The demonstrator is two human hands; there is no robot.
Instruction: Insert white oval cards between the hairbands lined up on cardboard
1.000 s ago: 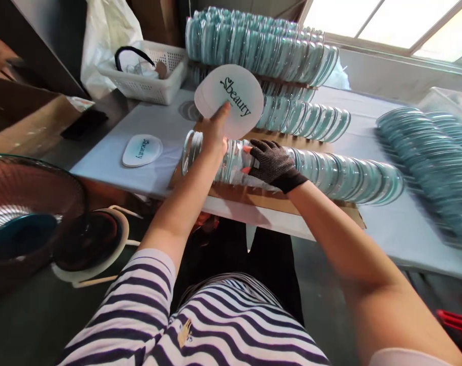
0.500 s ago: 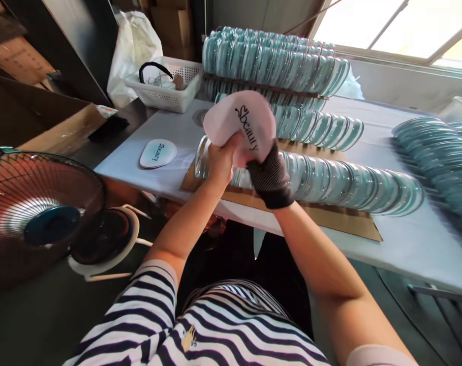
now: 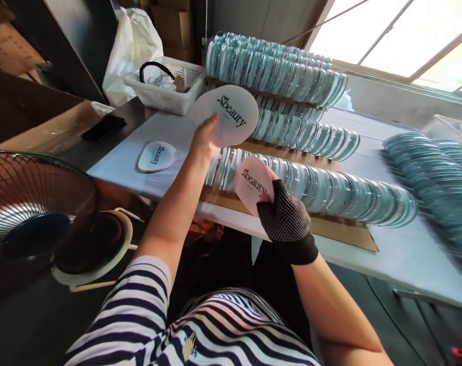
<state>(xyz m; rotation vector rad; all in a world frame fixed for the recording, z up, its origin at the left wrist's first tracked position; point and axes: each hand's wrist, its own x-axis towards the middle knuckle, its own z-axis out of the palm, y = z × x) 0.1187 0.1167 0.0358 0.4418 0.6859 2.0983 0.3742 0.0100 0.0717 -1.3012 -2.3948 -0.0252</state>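
My bare left hand [image 3: 205, 138] grips a large white rounded card [image 3: 231, 133] printed "beauty", its thumb on the printed face. Lower and to the right, my right hand [image 3: 286, 211], in a black fingerless mesh glove, pinches a pinkish rounded card [image 3: 249, 185] with the same print. The two cards are apart. Behind them, a row of clear curved pieces [image 3: 330, 190] stands on brown cardboard [image 3: 345, 236]. A white printed stack [image 3: 156, 156] lies on the white-covered table [image 3: 133, 137] to the left of my left hand.
More rows of clear pieces [image 3: 276, 68] stand at the back, with others [image 3: 436, 178] at the right. A white basket [image 3: 165, 89] holds a black band and small items. A fan [image 3: 36, 218] stands at the left, near an open cardboard box [image 3: 63, 124].
My hands have moved apart. The left has gone up and left with the white card; the right has come down toward me with the pinkish card.
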